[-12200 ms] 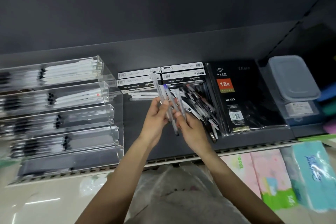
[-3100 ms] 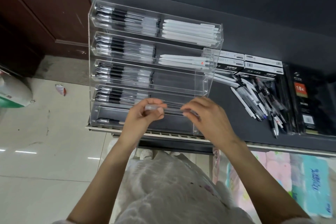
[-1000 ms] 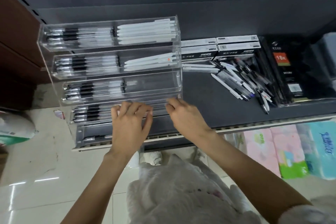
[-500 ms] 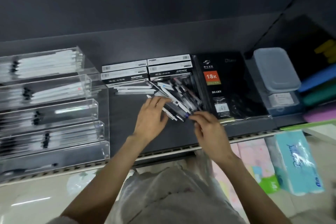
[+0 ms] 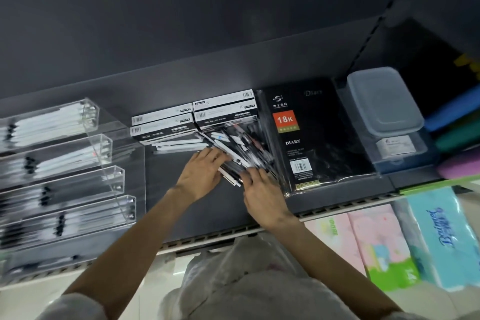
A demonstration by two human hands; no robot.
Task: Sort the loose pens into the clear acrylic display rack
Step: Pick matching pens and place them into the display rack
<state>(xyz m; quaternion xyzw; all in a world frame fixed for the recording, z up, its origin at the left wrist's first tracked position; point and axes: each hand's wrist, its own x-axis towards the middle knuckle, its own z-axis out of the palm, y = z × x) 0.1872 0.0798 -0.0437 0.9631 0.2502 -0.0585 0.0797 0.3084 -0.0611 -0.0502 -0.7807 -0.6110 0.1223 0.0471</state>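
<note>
A pile of loose pens (image 5: 240,141), black, white and clear, lies on the dark shelf (image 5: 187,205) in front of the pen boxes. My left hand (image 5: 201,175) lies flat on the near left end of the pile, fingers stretched over the pens. From the right, my right hand (image 5: 262,193) meets the pile's near ends with bent fingers. Its fingertips are blurred, so any grip is unclear. The clear acrylic display rack (image 5: 114,176) stands at the left, with pens lying sideways in its stepped tiers.
Boxed pens (image 5: 197,117) are stacked behind the pile. A black diary (image 5: 311,135) lies just right of it, then stacked lidded plastic containers (image 5: 384,104). Tissue packs (image 5: 428,239) sit on the level below.
Both hands left the rack's lower tiers and came right to the loose pile. In the last half second they closed in on the pens' near ends.
</note>
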